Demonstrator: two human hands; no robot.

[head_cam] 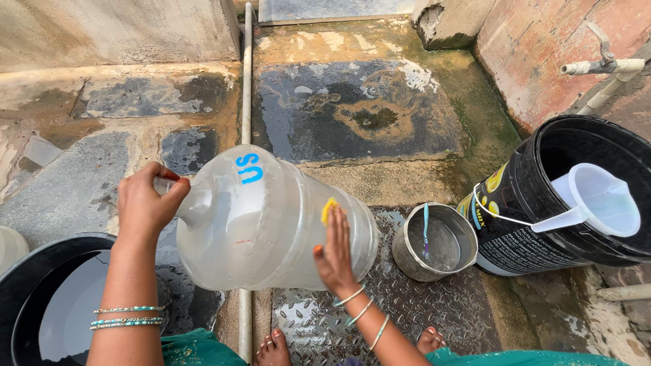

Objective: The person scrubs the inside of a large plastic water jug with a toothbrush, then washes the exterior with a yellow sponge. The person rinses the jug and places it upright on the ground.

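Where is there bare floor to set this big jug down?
The wet slab beyond the jug, between the floor pipe and the right wall, is bare. So is the patched concrete left of the pipe. It is crowded on the right: steel pot, black bucket. A black tub fills the lower left.

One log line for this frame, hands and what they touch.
left hand: grips jug neck | right hand: presses yellow sponge on jug | jug: tilted

The left hand (148, 203) is curled shut in a tight grip, forearm reaching up from below with bangles at the wrist; the right hand (333, 252) lies flat, fingers straight and together, wrist bent, bangles too
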